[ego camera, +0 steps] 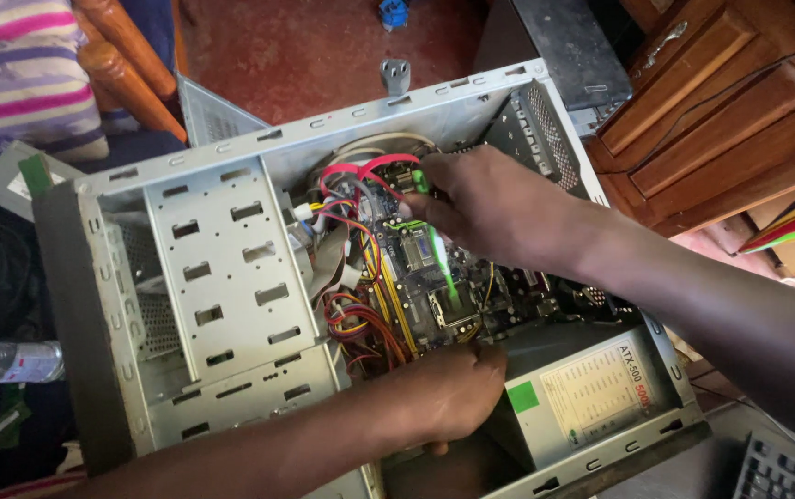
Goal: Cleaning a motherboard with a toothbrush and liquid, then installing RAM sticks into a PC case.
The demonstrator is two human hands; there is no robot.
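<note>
The desktop computer case [231,231] is lying on its side with the side panel off, and both hands are working inside it over the motherboard [434,277]. The right hand [494,208] is reaching in from the right and pinching the top end of a green memory module [442,263], which is standing on edge in its slot and looks blurred; fingers are closed on that end near the red data cable [360,171]. The left hand [443,388] is coming in from below, knuckles up, fingers curled down at the board's lower edge beside the bundle of coloured power wires [365,328]; whether it is gripping anything cannot be told, as the fingertips are hidden. The two hands are apart, one at each end of the module's line.

Judgement: the step in hand appears to be the handling of the memory module at its slot, seating or lifting. Either calls for even force at both ends, the slot latches free, and wires kept away. The grey power supply [591,393] is sitting in the lower right corner, untouched.
</note>
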